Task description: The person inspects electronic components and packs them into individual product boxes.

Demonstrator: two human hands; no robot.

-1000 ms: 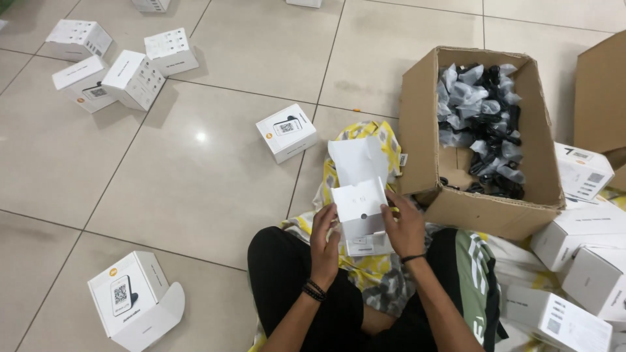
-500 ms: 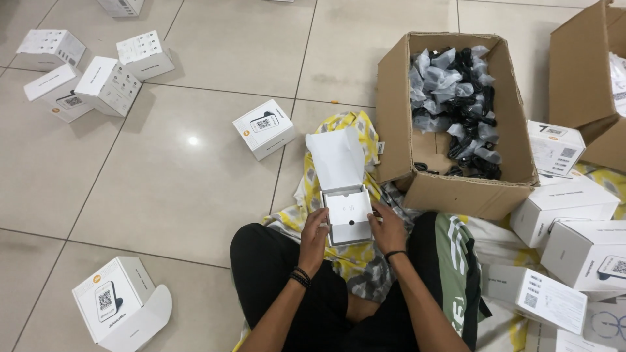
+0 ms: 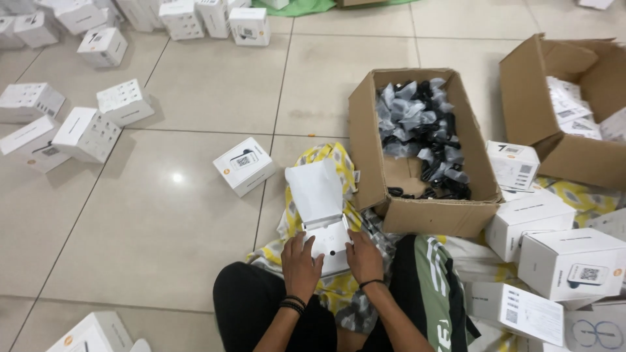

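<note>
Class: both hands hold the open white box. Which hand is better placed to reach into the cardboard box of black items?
Probably the right hand: the cardboard box lies on its side, while the left hand would have to cross the open white box.

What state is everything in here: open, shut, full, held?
Small white box: lid up, held in both hands.
Left hand: on the box.
Right hand: on the box.
Cardboard carton: open, part full of black bagged items.
White box on floor: shut.

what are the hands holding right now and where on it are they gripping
Both hold a small open white box with its lid flap up. The left hand grips its left side, the right hand its right side, fingers on the top edges.
</note>
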